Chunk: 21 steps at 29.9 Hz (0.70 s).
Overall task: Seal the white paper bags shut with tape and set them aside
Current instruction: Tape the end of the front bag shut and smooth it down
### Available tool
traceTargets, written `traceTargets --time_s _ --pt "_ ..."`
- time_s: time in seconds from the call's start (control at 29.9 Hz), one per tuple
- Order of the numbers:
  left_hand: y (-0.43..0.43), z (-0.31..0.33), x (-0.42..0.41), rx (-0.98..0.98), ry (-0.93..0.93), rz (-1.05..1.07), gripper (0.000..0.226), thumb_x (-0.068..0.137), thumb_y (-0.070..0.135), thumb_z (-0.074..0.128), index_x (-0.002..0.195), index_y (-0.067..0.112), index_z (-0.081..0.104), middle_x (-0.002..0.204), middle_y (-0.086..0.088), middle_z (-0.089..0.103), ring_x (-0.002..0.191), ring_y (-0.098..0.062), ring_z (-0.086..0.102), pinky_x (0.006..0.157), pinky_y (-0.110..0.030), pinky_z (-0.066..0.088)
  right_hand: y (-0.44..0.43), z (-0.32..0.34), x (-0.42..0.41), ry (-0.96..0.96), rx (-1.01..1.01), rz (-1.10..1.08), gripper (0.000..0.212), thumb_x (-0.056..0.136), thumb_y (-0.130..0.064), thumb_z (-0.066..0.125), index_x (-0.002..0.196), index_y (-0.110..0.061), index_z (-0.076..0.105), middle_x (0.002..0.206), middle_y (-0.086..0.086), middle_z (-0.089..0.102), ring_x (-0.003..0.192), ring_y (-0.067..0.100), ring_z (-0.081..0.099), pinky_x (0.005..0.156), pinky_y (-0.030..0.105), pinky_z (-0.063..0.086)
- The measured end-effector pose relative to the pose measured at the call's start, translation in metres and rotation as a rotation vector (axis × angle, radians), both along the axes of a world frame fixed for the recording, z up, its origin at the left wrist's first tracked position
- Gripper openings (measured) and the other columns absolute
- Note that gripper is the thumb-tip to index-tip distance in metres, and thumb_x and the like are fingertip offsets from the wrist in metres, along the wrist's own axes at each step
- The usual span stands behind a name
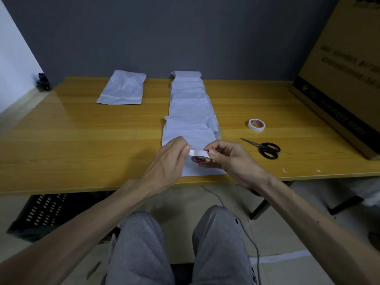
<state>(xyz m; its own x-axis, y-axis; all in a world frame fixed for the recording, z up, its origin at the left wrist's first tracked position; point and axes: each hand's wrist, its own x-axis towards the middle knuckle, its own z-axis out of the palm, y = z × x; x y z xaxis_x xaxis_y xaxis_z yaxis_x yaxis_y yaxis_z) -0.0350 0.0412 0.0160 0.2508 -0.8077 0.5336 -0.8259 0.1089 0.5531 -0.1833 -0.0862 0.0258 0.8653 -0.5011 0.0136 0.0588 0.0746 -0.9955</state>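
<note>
L hand (172, 153) pinches tape end (192, 152); R hand (228, 157) grips roll (200, 156). Risk: strip twists, sticks to itself.

— How do the arms lie?
— The bare left forearm (102, 212) and right forearm (298, 206) reach forward and angle inward, so the hands almost meet.
— The left hand (168, 159)?
— It pinches the loose tape end (192, 152) between thumb tip and forefinger.
— The right hand (230, 159)?
— It grips the tape roll (200, 158), thumb on the near rim, fingers curled behind.

Dim, soft glare on table (61, 124), wide-angle edge bending
</note>
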Motion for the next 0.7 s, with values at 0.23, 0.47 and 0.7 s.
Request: traceTargets --time_s 0.23,0.47,0.7 --pt "0.002 0.009 0.001 -0.01 0.006 -0.054 0.023 0.101 0.013 0.04 0.078 0.013 0.041 0.069 0.012 0.037 0.066 0.0 0.039 0.063 -0.011 0.03 0.007 0.002 0.006 0.09 0.461 -0.097 0.02 0.095 -0.016 0.053 0.091 0.003 0.057 0.088 0.013 0.057 0.088 0.02 0.065 0.075 0.028 0.058" --pt "0.002 0.013 0.002 0.019 0.038 -0.121 0.025 0.101 0.018 0.044 0.08 0.005 0.048 0.072 0.006 0.045 0.066 -0.006 0.041 0.062 -0.013 0.031 0.006 0.018 0.013 0.211 0.704 -0.04 0.041 0.076 -0.011 0.066 0.112 0.005 0.056 0.107 0.027 0.063 0.101 0.036 0.065 0.079 0.03 0.058" --pt "0.003 0.014 0.007 0.042 0.04 -0.132 0.023 0.101 0.014 0.045 0.079 0.006 0.048 0.069 0.009 0.043 0.064 -0.003 0.041 0.06 -0.011 0.03 0.005 0.023 0.017 0.26 0.772 -0.099 0.025 0.074 0.008 0.059 0.099 0.011 0.063 0.099 0.022 0.068 0.078 0.034 0.071 0.066 0.03 0.06"
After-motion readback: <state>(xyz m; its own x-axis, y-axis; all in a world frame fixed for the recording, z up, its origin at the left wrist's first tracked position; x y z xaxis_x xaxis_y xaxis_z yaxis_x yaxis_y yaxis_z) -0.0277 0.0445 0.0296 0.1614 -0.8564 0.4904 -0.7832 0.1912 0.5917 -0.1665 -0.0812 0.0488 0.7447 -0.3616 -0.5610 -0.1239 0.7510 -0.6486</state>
